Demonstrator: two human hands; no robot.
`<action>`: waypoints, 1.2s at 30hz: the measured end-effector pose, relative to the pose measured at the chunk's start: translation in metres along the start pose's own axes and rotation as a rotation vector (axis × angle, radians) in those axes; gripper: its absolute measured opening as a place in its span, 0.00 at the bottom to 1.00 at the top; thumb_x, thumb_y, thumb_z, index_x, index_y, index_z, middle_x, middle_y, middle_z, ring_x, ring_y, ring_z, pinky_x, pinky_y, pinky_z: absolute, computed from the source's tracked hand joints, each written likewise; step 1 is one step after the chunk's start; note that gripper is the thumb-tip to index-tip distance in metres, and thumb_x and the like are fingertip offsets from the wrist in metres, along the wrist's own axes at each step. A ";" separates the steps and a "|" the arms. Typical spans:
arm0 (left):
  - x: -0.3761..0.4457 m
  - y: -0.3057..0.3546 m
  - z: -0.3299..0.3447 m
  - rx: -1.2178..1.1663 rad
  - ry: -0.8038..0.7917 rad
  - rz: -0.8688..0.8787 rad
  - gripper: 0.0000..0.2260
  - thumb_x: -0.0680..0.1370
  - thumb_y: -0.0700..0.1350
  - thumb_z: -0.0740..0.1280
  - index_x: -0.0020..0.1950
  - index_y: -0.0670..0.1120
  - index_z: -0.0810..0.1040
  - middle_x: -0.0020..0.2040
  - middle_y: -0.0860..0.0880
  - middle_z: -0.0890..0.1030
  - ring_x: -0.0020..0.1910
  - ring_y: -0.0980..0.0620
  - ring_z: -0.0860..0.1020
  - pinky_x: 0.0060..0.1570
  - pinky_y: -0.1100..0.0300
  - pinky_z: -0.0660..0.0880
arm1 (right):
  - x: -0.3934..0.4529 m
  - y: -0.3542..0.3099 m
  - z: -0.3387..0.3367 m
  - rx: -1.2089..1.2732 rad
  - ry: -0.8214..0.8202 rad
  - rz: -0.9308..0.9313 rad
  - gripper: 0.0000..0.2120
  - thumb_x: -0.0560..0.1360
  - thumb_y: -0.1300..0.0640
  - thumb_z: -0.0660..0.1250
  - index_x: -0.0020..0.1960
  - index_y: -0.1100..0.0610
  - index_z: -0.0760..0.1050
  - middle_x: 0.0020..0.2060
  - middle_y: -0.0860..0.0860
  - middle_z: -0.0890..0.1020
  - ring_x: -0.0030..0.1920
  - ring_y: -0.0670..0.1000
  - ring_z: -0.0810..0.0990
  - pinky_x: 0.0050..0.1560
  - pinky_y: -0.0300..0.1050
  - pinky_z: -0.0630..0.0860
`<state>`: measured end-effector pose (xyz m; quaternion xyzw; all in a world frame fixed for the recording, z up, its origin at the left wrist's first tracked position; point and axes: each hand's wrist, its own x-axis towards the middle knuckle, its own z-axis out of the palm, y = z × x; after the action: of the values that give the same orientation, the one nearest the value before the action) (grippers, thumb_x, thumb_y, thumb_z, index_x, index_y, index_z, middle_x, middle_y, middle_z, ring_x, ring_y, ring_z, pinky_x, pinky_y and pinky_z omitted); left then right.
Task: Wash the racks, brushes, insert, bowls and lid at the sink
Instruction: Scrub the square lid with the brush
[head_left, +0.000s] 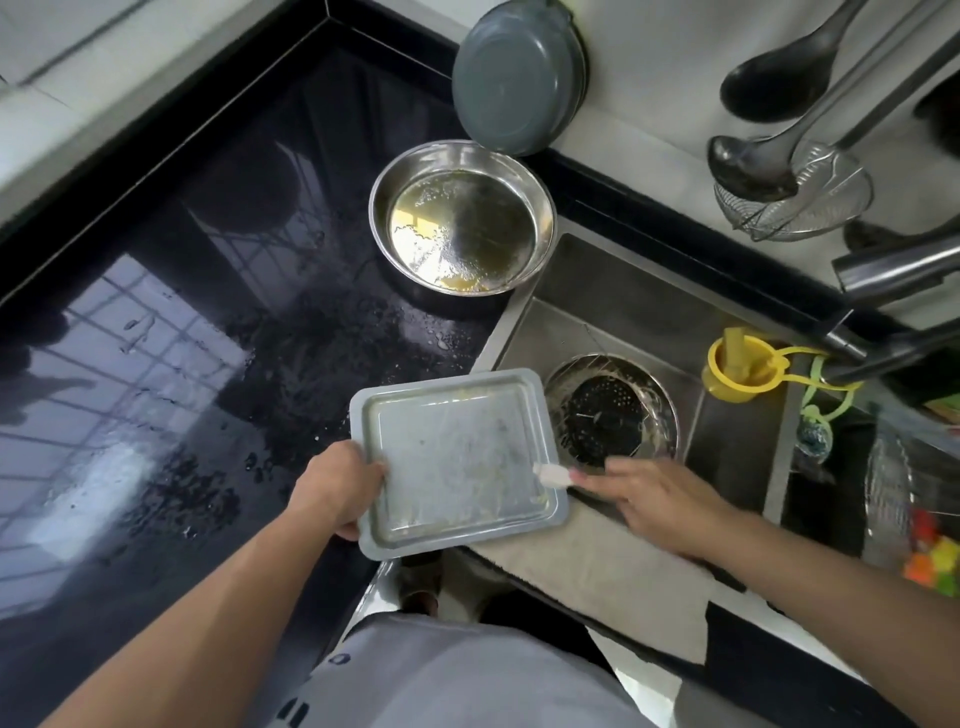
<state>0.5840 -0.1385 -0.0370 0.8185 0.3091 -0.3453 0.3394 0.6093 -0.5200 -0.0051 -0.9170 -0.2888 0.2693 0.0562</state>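
Note:
My left hand (337, 486) grips the left edge of a flat rectangular metal tray (457, 457), holding it level over the sink's front left corner. Smears and bits of residue cover its inside. My right hand (654, 499) reaches in from the right and pinches a small white piece (553, 474) at its fingertips, against the tray's right rim. A round steel bowl (382, 208) holding yellowish liquid stands on the counter behind the tray. Grey bowls or lids (514, 78) lean stacked against the wall.
The steel sink (623, 301) has a round drain strainer (605, 410). A grey cloth (613, 561) drapes over its front edge. A yellow funnel (737, 369) hangs by the faucet (893, 270). Ladles and a wire skimmer (795, 202) hang on the wall. The black counter (208, 312) is wet.

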 end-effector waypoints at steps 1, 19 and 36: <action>0.000 0.000 0.000 0.003 0.000 0.001 0.08 0.84 0.49 0.64 0.51 0.45 0.75 0.45 0.41 0.82 0.33 0.39 0.85 0.30 0.47 0.84 | -0.016 -0.003 0.012 0.020 0.013 -0.029 0.30 0.79 0.60 0.66 0.75 0.36 0.66 0.39 0.41 0.70 0.31 0.48 0.73 0.29 0.47 0.75; -0.008 0.004 0.003 -0.026 0.007 -0.032 0.09 0.84 0.49 0.64 0.54 0.43 0.74 0.47 0.40 0.80 0.37 0.37 0.85 0.32 0.46 0.84 | -0.042 -0.123 0.071 0.439 0.328 0.450 0.26 0.83 0.56 0.58 0.78 0.38 0.59 0.43 0.46 0.75 0.45 0.51 0.78 0.45 0.49 0.76; -0.103 0.059 -0.004 -1.180 0.058 0.363 0.06 0.84 0.37 0.64 0.58 0.44 0.76 0.55 0.45 0.85 0.54 0.45 0.85 0.56 0.47 0.81 | -0.037 -0.137 -0.029 0.463 0.527 0.530 0.26 0.84 0.56 0.58 0.78 0.38 0.59 0.41 0.45 0.70 0.45 0.49 0.73 0.44 0.45 0.68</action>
<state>0.5701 -0.1979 0.0650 0.5416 0.3129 -0.0304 0.7796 0.5307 -0.4262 0.0715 -0.9600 0.0488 0.0889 0.2610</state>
